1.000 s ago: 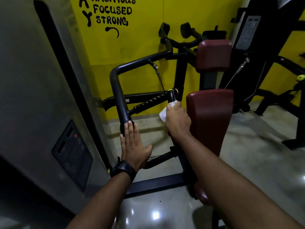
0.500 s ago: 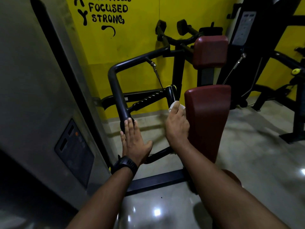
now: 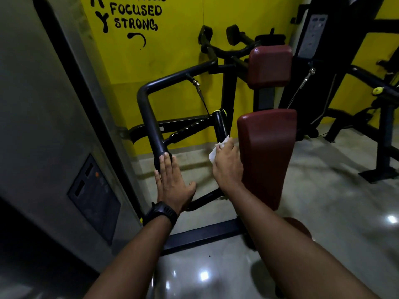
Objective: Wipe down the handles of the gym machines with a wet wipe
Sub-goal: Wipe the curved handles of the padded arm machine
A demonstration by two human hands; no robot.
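A black gym machine stands against the yellow wall, with two handles pointing toward me. My right hand [image 3: 228, 167] grips a white wet wipe [image 3: 216, 151] wrapped round the lower part of the right handle [image 3: 220, 126], just left of the red chest pad [image 3: 266, 152]. My left hand [image 3: 172, 182], with a black watch on its wrist, lies flat with straight fingers on the end of the left handle [image 3: 151, 124], a thick bent black tube.
A grey weight-stack housing [image 3: 54, 126] with a dark label fills the left side. A second red pad [image 3: 269, 65] sits higher up. More black machines [image 3: 367, 104] stand at the right on a glossy grey floor [image 3: 323, 201].
My right hand with the wipe slid up the right handle half a second ago and has come slightly back down. My left hand has stayed flat on the left handle's end.
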